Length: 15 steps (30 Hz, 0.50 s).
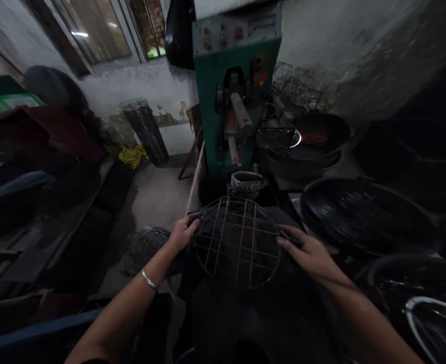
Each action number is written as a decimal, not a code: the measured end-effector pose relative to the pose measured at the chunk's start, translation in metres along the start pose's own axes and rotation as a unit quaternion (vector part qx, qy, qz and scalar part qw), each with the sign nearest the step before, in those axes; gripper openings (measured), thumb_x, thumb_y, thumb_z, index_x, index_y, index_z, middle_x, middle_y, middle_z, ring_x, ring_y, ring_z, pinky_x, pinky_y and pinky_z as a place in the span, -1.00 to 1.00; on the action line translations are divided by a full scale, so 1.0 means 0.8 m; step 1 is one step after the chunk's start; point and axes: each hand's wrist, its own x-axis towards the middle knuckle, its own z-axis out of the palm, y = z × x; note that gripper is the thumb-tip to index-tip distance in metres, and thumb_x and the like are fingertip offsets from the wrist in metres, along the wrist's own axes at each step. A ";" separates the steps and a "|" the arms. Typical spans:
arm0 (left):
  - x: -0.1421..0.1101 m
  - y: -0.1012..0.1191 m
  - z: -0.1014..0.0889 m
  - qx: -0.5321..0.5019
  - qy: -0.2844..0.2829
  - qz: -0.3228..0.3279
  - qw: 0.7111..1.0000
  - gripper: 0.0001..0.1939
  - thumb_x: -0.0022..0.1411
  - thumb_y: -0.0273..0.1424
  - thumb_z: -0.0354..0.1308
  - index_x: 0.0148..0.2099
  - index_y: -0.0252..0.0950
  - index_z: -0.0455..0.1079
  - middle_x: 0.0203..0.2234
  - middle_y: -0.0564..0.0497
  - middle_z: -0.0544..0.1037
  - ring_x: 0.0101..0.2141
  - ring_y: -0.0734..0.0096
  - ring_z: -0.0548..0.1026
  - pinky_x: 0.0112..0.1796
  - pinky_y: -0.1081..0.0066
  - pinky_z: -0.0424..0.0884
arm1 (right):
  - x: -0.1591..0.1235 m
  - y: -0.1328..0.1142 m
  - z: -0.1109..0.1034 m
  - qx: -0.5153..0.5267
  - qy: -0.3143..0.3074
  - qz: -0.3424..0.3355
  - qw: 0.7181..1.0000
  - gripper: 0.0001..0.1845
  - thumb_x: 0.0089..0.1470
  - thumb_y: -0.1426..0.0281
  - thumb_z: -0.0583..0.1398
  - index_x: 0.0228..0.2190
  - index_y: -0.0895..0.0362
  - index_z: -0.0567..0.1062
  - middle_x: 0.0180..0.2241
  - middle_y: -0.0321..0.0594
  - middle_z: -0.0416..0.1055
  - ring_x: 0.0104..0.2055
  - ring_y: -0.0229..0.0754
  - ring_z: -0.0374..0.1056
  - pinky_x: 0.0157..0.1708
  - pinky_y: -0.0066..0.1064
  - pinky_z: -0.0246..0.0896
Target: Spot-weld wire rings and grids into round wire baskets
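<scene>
A round wire rack [240, 247] with crossed bars is held up in front of my body. My left hand [182, 233] closes on its left rim, fingers and thumb pinched there; a silver bangle circles that wrist. At the opposite rim, the thumb and fingers of my right hand [305, 249] are pressed together on the edge. Something dark shows between those right fingers, too dim to make out. Beyond the rack stands a green machine [215, 101] with thick metal arms [241, 114] jutting towards me. Dark cloth lies under the rack.
Wire racks are stacked on the floor [145, 250] at left, and a tall stack [145, 131] leans by the wall. Large dark pans [366, 217] holding black material stand at right. A grey bag [246, 184] sits below the machine. A cluttered bench [79, 212] runs along the left.
</scene>
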 end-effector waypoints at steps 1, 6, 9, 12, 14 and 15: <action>0.003 0.001 0.003 -0.010 0.000 -0.007 1.000 -0.42 0.15 0.03 0.19 -0.04 -0.38 0.52 -0.16 -0.14 0.60 -0.09 0.09 0.53 0.06 0.20 0.42 | 0.006 -0.008 0.004 0.026 -0.023 0.005 0.999 -0.48 0.02 0.05 0.16 -0.08 0.13 0.48 -0.22 -0.08 0.58 -0.17 0.06 0.52 -0.12 -0.14 0.48; 0.007 0.006 0.006 -0.058 0.007 -0.009 0.998 -0.46 0.15 -0.05 0.23 -0.01 -0.39 0.50 -0.09 -0.16 0.58 -0.04 0.09 0.52 0.08 0.19 0.42 | 0.017 -0.026 0.009 0.106 -0.084 0.047 0.990 -0.45 -0.02 0.12 0.24 -0.03 0.15 0.42 -0.31 -0.15 0.56 -0.37 -0.04 0.52 -0.27 -0.21 0.49; 0.006 0.009 0.005 -0.060 0.005 -0.010 0.998 -0.50 0.12 -0.09 0.27 -0.04 -0.36 0.52 -0.12 -0.13 0.59 -0.05 0.09 0.53 0.07 0.19 0.44 | 0.017 -0.021 0.007 0.121 -0.080 0.039 0.989 -0.34 0.01 0.13 0.24 0.10 0.18 0.36 -0.30 -0.15 0.55 -0.35 -0.05 0.51 -0.21 -0.18 0.49; 0.004 0.007 0.008 -0.069 0.012 -0.020 0.997 -0.51 0.12 -0.08 0.29 -0.05 -0.35 0.53 -0.14 -0.12 0.60 -0.07 0.07 0.54 0.06 0.18 0.45 | 0.017 -0.011 0.012 0.120 -0.086 0.032 0.989 -0.34 0.07 0.10 0.21 0.13 0.18 0.38 -0.23 -0.10 0.56 -0.23 0.02 0.52 -0.12 -0.12 0.47; 0.003 0.002 0.011 -0.082 0.021 -0.036 0.996 -0.45 0.10 -0.02 0.31 -0.04 -0.35 0.52 -0.15 -0.14 0.59 -0.07 0.05 0.54 0.06 0.17 0.45 | 0.016 -0.004 0.016 0.110 -0.085 0.027 0.990 -0.36 0.11 0.10 0.18 0.13 0.17 0.39 -0.15 -0.07 0.55 -0.09 0.07 0.49 -0.03 -0.09 0.42; 0.002 0.000 0.013 -0.086 0.024 -0.046 0.995 -0.42 0.08 0.01 0.32 -0.03 -0.36 0.52 -0.14 -0.15 0.59 -0.07 0.04 0.54 0.06 0.16 0.45 | 0.015 0.000 0.018 0.102 -0.081 0.027 0.991 -0.36 0.12 0.10 0.17 0.15 0.16 0.38 -0.12 -0.07 0.55 -0.06 0.08 0.48 -0.01 -0.10 0.41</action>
